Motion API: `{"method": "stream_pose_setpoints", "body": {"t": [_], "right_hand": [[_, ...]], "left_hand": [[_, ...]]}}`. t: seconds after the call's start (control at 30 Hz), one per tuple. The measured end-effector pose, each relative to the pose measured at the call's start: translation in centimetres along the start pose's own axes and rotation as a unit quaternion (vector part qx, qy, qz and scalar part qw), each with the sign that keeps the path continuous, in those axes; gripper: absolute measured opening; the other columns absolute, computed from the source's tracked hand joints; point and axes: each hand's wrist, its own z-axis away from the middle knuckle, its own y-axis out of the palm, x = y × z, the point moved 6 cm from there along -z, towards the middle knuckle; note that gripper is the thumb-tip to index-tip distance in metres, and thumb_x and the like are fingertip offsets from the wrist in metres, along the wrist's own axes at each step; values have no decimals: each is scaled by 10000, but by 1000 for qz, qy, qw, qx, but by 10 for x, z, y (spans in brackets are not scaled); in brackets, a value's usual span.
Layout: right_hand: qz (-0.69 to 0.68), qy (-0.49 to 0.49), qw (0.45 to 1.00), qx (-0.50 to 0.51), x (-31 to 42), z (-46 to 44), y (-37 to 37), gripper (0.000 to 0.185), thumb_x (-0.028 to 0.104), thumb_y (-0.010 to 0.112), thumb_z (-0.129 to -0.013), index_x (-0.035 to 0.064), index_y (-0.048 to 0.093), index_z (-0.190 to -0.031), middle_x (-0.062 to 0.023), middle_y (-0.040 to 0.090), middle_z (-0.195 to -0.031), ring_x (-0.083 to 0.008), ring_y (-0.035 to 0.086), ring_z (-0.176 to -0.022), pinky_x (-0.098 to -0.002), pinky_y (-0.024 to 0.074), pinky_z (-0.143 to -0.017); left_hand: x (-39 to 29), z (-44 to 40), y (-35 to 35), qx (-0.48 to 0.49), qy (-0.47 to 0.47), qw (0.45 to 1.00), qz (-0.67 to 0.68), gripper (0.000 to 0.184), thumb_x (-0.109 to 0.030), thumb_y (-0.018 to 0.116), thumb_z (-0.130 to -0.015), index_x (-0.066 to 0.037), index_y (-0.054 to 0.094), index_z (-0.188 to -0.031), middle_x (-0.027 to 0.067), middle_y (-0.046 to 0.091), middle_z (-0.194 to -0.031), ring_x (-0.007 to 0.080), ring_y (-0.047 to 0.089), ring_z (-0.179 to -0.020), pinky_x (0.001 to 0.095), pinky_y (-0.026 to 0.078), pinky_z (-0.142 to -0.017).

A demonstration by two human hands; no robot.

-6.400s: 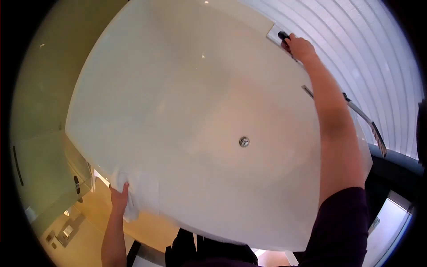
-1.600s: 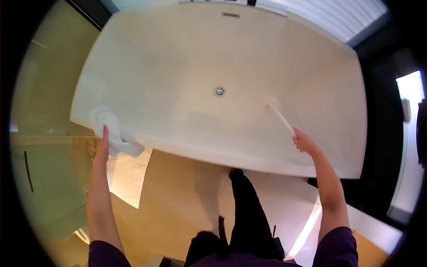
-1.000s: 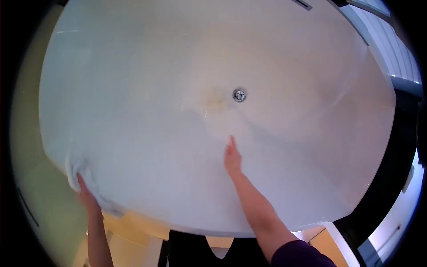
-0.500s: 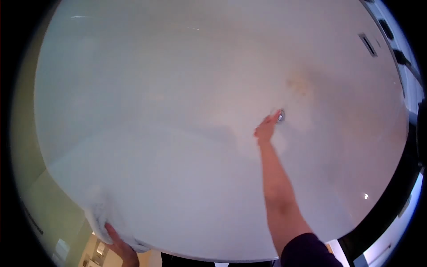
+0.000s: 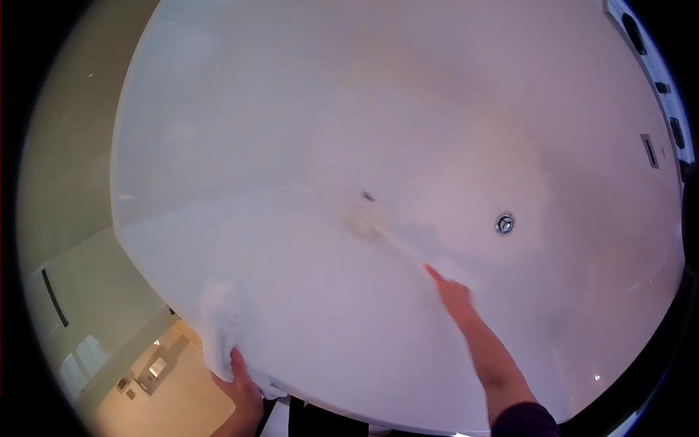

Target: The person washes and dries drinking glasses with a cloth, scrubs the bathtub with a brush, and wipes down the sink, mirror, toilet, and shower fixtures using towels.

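Inside a large white bathtub (image 5: pixel 291 240), my right hand (image 5: pixel 453 295) is closed around the white handle of a scrub brush (image 5: pixel 364 220). The brush's pale beige head is blurred and lies against the tub's inner surface, up and left of the hand. A small dark speck (image 5: pixel 368 195) shows just above the brush head. At the tub's near left rim, my left hand (image 5: pixel 244 382) grips a bunched white cloth (image 5: pixel 220 313) draped over the edge; part of its fingers is hidden by the cloth.
A round metal drain (image 5: pixel 504 223) is set in the tub floor, right of the brush. On the right wall sits a rectangular overflow slot (image 5: pixel 649 151). Dark fittings (image 5: pixel 633 35) line the far right rim. Beyond the left rim is a greenish glossy surface (image 5: pixel 80 255).
The view has shifted, so the drain sits farther right. My right hand has moved away from the drain, and the brush head is now on the left. My left hand stays at the cloth.
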Motion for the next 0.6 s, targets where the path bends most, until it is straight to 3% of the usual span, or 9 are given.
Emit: {"method": "stream_pose_setpoints", "body": {"t": [0.1, 0.17, 0.23, 0.27, 0.3, 0.33, 0.4, 0.47, 0.6], "right_hand": [[95, 140, 985, -29, -137, 72, 29, 574, 166, 379, -900, 364, 131, -1379, -109, 580, -669, -291, 577, -584, -405, 465, -547], [34, 176, 979, -101, -154, 91, -3, 555, 158, 370, -913, 305, 125, -1388, -138, 617, -865, -329, 581, -616, -436, 463, -569], [-115, 92, 941, -304, -140, 56, -42, 526, 166, 355, -924, 263, 130, -1388, -166, 553, -1110, -374, 576, -666, -443, 461, -585], [-228, 129, 914, -309, -135, 21, -53, 507, 177, 337, -932, 257, 131, -1389, -156, 438, -1277, -367, 590, -692, -427, 467, -612], [-171, 10, 835, -523, -118, -19, -73, 506, 201, 329, -940, 275, 117, -1393, -111, 588, -1043, -252, 559, -529, -347, 451, -485], [-529, 36, 777, -338, -101, -63, -83, 525, 210, 340, -938, 302, 99, -1395, -24, 520, -722, -120, 412, -405, -260, 364, -359], [-508, 0, 763, -399, -57, -149, -93, 540, 196, 324, -930, 264, 67, -1401, -16, 248, -1031, -142, 426, -633, -269, 368, -485], [-499, 0, 777, -383, 28, -165, -92, 539, 185, 295, -928, 218, 50, -1407, -81, 199, -1438, -244, 577, -832, -352, 469, -645], [-277, -115, 928, -222, 142, -155, -68, 549, 181, 313, -919, 323, 62, -1386, -188, 523, -1081, -391, 552, -685, -435, 465, -654]], "left_hand": [[-6, -2, -1, 24, 16, 999, -20, 428, -129, 516, -860, 75, 382, -1211, 171, 458, -1205, 257, 454, -1088, 348, 356, -920], [-6, -2, 0, 20, 25, 999, -31, 416, -131, 515, -860, 74, 395, -1201, 165, 467, -1196, 257, 459, -1080, 347, 355, -917], [-7, -2, -1, 12, 27, 999, -42, 400, -134, 514, -860, 71, 412, -1188, 159, 480, -1180, 256, 466, -1069, 346, 356, -914], [-6, -1, -2, 6, 20, 999, -47, 390, -136, 514, -860, 70, 423, -1178, 157, 489, -1168, 255, 471, -1062, 346, 357, -912], [-4, 1, -2, -2, 15, 999, -50, 381, -138, 514, -860, 68, 434, -1169, 154, 498, -1156, 254, 475, -1054, 345, 358, -910], [-9, 2, 1, -3, 20, 998, -51, 372, -139, 510, -861, 68, 440, -1162, 152, 504, -1146, 251, 479, -1048, 344, 360, -907], [-21, 0, 6, 3, 35, 998, -58, 355, -141, 503, -863, 67, 454, -1146, 149, 517, -1126, 247, 486, -1037, 341, 363, -900], [-24, -1, 8, 3, 51, 997, -59, 350, -140, 502, -861, 67, 459, -1140, 147, 521, -1115, 244, 490, -1028, 341, 367, -894], [-21, -3, 4, -9, 67, 996, -57, 340, -137, 500, -856, 66, 469, -1126, 143, 530, -1095, 238, 498, -1009, 340, 375, -881]]}}
